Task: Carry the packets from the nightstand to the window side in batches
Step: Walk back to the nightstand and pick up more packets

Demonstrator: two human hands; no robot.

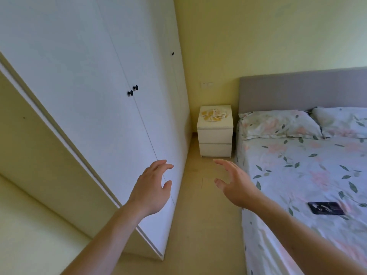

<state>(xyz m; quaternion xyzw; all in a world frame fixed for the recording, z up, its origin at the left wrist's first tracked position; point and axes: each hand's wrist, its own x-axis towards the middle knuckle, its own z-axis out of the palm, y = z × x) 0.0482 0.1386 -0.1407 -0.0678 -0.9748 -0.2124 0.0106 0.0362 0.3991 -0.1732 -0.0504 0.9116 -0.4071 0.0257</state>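
Note:
A pile of small yellow and white packets (214, 115) lies on top of a white two-drawer nightstand (215, 140) at the far end of the aisle, against the yellow wall. My left hand (154, 187) and my right hand (234, 182) are both stretched out in front of me, well short of the nightstand. Each hand has its fingers spread and holds nothing.
A tall white wardrobe (95, 92) with black knobs runs along the left. A bed (301, 175) with floral sheets and two pillows fills the right; a dark phone (325, 208) lies on it. A narrow strip of floor (206, 215) leads between them to the nightstand.

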